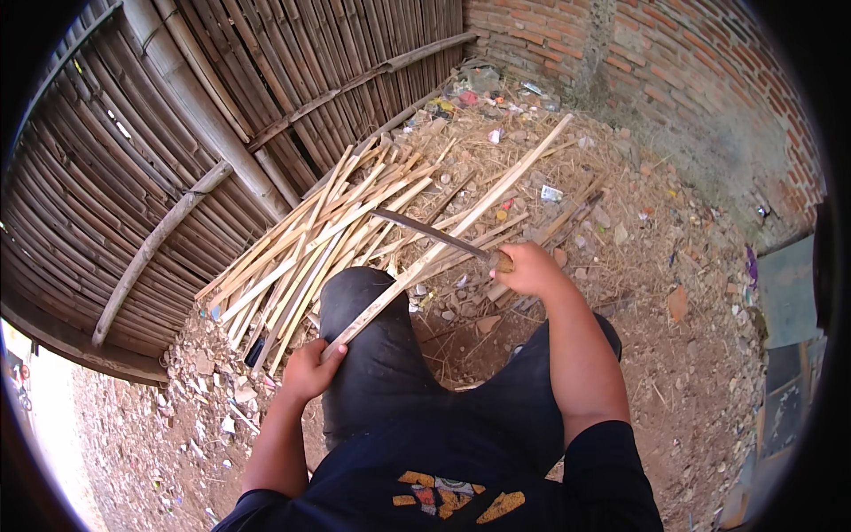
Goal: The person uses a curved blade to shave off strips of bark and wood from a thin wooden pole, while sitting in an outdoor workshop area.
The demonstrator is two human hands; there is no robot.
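Note:
A long, pale bamboo strip [483, 200] slants from my left thigh up toward the far right. My left hand [312, 369] is closed around its near end, beside my left knee. In my right hand [529, 269] is the handle of a machete [434, 232], gripped with the fingers wrapped round it. The dark blade points left and lies across the strip; whether it touches the wood I cannot tell. Just beyond my left knee, a loose pile of split bamboo strips [332, 232] rests on the ground.
A slatted bamboo wall [168, 191] with round poles rises at the left. Behind stands a brick wall [674, 80], with scraps of litter [551, 193] and dry straw on the dirt ground before it. Grey panels [789, 293] stand at the right edge.

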